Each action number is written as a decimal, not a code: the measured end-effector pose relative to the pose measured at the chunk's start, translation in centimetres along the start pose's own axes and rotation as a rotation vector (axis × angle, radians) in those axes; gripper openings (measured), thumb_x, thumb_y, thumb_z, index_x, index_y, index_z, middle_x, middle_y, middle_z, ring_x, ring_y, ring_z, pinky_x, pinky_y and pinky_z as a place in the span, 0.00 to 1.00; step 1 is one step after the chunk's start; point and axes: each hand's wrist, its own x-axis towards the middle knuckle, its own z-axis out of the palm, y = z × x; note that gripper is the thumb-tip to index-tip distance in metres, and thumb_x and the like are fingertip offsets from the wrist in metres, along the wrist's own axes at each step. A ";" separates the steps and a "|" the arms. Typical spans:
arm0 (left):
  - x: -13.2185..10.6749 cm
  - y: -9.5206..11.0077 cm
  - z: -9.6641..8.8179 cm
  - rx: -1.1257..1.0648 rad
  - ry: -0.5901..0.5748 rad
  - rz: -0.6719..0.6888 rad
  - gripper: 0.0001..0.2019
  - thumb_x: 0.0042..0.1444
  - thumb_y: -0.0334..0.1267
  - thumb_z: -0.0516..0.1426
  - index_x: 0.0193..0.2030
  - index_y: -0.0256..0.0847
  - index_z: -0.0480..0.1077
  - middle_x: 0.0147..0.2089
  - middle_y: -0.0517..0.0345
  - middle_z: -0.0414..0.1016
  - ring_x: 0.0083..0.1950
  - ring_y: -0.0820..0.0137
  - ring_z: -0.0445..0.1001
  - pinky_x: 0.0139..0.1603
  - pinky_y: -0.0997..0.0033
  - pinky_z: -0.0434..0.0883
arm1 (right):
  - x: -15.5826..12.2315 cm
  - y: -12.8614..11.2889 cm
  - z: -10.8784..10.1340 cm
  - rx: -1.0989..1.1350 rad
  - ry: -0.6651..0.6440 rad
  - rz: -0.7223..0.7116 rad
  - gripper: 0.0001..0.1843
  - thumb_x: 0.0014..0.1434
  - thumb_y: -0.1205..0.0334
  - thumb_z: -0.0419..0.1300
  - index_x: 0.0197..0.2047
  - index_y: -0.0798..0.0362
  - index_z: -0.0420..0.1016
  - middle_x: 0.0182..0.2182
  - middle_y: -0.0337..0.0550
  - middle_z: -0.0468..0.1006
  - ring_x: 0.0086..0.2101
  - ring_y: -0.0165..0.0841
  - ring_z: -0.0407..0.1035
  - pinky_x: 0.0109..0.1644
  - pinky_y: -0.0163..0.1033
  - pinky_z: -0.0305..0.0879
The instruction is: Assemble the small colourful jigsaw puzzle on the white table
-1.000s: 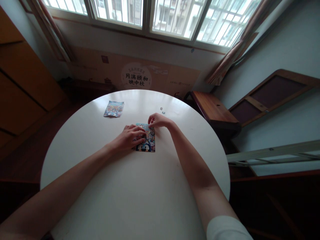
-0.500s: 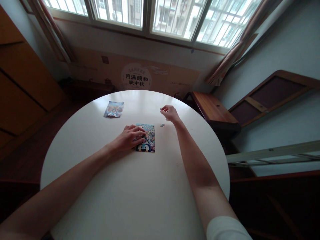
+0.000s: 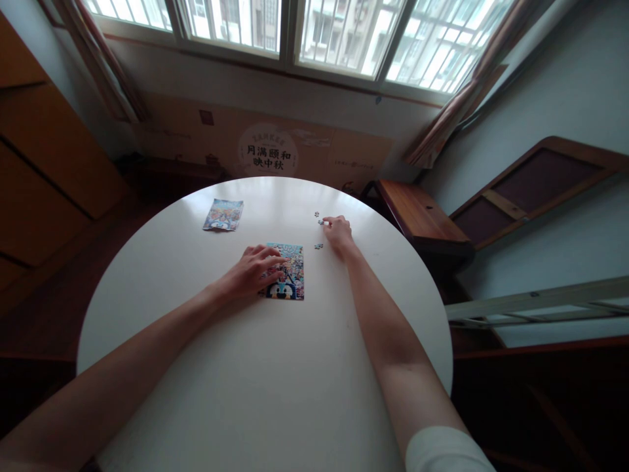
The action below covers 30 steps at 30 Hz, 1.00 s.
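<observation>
A colourful jigsaw puzzle point(image 3: 293, 275) with a blue and white cartoon figure near its lower edge lies flat on the white round table point(image 3: 246, 367). My left hand point(image 3: 255, 265) rests over its left side, fingers spread and holding nothing. To the right, my right hand point(image 3: 339, 231) is low over the table, with its fingertips closed on a small puzzle piece point(image 3: 321, 222). One loose piece point(image 3: 317, 214) lies just beyond those fingertips. Nearer to me is a small group of pieces point(image 3: 319, 246), right of the puzzle.
A printed picture sheet point(image 3: 223, 215), much like the puzzle's image, lies at the table's far left. Beyond the far edge stands a printed cardboard panel point(image 3: 314, 147) under the window. A wooden bench-like piece of furniture point(image 3: 417, 213) is at the right.
My right hand has come down and slightly nearer to me, uncovering a loose piece at the far side. My left hand has stayed on the puzzle.
</observation>
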 end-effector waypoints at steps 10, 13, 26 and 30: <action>0.0 0.1 -0.5 0.176 0.311 -0.369 0.14 0.61 0.43 0.51 0.49 0.43 0.72 0.50 0.50 0.73 0.53 0.56 0.65 0.50 0.53 0.58 | -0.3 0.0 -0.2 0.018 0.002 0.004 0.13 0.55 0.58 0.58 0.42 0.52 0.78 0.41 0.49 0.73 0.43 0.39 0.67 0.49 0.42 0.63; 0.0 0.1 -0.8 0.165 0.327 -0.395 0.12 0.61 0.41 0.51 0.39 0.44 0.75 0.46 0.52 0.77 0.52 0.57 0.68 0.51 0.51 0.57 | -0.4 -0.2 -0.2 0.027 0.008 0.026 0.14 0.54 0.53 0.60 0.40 0.52 0.78 0.41 0.49 0.74 0.44 0.40 0.67 0.49 0.44 0.63; 0.1 0.2 -1.1 0.171 0.272 -0.282 0.15 0.60 0.41 0.51 0.27 0.45 0.76 0.38 0.57 0.81 0.50 0.59 0.73 0.57 0.48 0.52 | -0.2 -0.7 -0.1 0.271 -0.093 0.099 0.09 0.48 0.61 0.64 0.34 0.54 0.77 0.35 0.46 0.79 0.37 0.35 0.72 0.42 0.38 0.66; 0.1 0.1 -1.3 0.181 0.267 -0.282 0.14 0.60 0.41 0.52 0.31 0.45 0.77 0.40 0.57 0.81 0.49 0.59 0.73 0.56 0.49 0.53 | 0.0 -1.7 0.1 0.456 -0.139 -0.049 0.12 0.49 0.65 0.63 0.39 0.58 0.76 0.33 0.46 0.79 0.33 0.32 0.72 0.36 0.34 0.66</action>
